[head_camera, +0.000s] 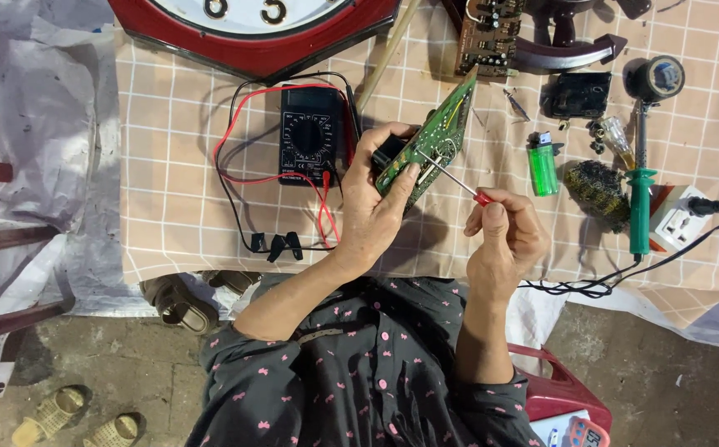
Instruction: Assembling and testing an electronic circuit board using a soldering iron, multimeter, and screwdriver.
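1. At the far left, crumpled white plastic sheeting (pixel 36 99) covers the ground beside a low worktop (pixel 169 207) spread with a beige checked cloth.
2. At the top edge of the worktop lies a wall clock (pixel 252 33) with a dark red frame, only partly in view.
3. Below the clock rests a black multimeter (pixel 310 136), its red and black leads (pixel 235 165) looping around it on the cloth.
4. The left hand (pixel 372 203) is closed around a green circuit board (pixel 430 141), thumb pressed on its face, holding it tilted above the worktop, just right of the multimeter.
5. The right hand (pixel 504 236) is clenched around the red handle of a small screwdriver (pixel 454 182), whose thin metal tip touches the board.
6. Right of the board, a green lighter (pixel 543 165) lies on the cloth.
7. Next to it sits a dark wad of steel wool (pixel 598 190).
8. Further right lies a soldering iron (pixel 641 203) with a green handle, and above it a roll of black tape (pixel 661 79).
9. At the far right, a white power socket (pixel 680 219) holds a black plug.
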